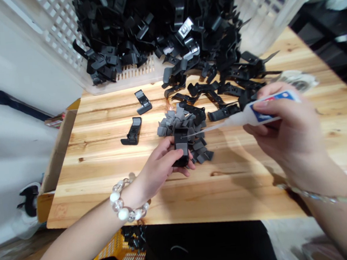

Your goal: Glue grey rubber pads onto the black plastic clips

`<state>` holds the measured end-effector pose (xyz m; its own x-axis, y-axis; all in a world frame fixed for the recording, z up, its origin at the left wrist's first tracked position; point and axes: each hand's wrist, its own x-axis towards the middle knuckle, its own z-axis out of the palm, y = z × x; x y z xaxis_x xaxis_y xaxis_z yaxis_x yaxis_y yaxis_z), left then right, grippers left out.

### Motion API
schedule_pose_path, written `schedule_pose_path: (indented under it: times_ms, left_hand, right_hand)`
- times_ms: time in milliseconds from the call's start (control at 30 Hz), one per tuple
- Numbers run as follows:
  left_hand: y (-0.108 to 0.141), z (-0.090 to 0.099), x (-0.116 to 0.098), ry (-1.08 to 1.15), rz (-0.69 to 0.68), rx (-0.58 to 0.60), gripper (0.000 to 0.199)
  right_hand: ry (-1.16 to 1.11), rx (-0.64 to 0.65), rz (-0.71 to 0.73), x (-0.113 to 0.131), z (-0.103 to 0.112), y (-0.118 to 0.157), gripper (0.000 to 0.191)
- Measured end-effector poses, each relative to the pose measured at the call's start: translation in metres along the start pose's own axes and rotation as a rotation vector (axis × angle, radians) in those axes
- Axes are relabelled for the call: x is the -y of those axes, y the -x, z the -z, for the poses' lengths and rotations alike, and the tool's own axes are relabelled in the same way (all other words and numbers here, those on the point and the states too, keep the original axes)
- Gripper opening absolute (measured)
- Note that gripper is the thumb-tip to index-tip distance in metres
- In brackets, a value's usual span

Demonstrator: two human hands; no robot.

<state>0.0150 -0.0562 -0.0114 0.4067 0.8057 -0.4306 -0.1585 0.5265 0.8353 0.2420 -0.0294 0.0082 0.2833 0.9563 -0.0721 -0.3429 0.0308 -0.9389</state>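
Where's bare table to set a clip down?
Bare wood lies between the cardboard box and the two loose clips, and along the table's near edge below the left hand. It's crowded around the gray tabs and the black clips spilling from the crate.

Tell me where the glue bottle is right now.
The glue bottle is in the right hand at the head view's right, its nozzle pointing at the black clip in the left hand.

A black plastic clip (182, 159) with a grey pad (181, 147) on its face sits in the left hand (161, 164) at frame centre. The right hand (285, 134) holds a white glue bottle (260, 111), its thin nozzle (204, 129) slanting to the clip.
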Motion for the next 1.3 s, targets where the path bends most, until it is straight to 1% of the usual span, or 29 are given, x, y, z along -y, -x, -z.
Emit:
schedule_pose_path:
  times_ms: [300, 567, 900, 1100, 1300]
  left_hand:
    - [-0.0015, 0.0045, 0.0035, -0.005, -0.015, 0.047, 0.013]
    - [-0.0003, 0.0003, 0.0023, -0.033, -0.006, 0.036, 0.013]
    - [-0.0015, 0.0017, 0.0038, -0.031, -0.025, 0.019, 0.013]
    - [-0.0015, 0.0001, 0.0038, -0.048, -0.01, 0.015, 0.015]
    - [-0.0016, 0.0004, 0.0039, -0.052, -0.02, 0.024, 0.012]
  right_hand:
    - [0.008, 0.015, -0.002, -0.002, -0.0012, 0.0012, 0.018]
    - [0.005, 0.006, 0.005, -0.0019, -0.001, 0.0004, 0.018]
    - [0.008, 0.01, 0.037, 0.0006, 0.0004, 0.0004, 0.018]
    - [0.002, -0.009, 0.024, 0.002, 0.0008, 0.0001, 0.019]
    - [0.039, -0.005, 0.026, 0.0022, -0.0003, 0.0015, 0.019]
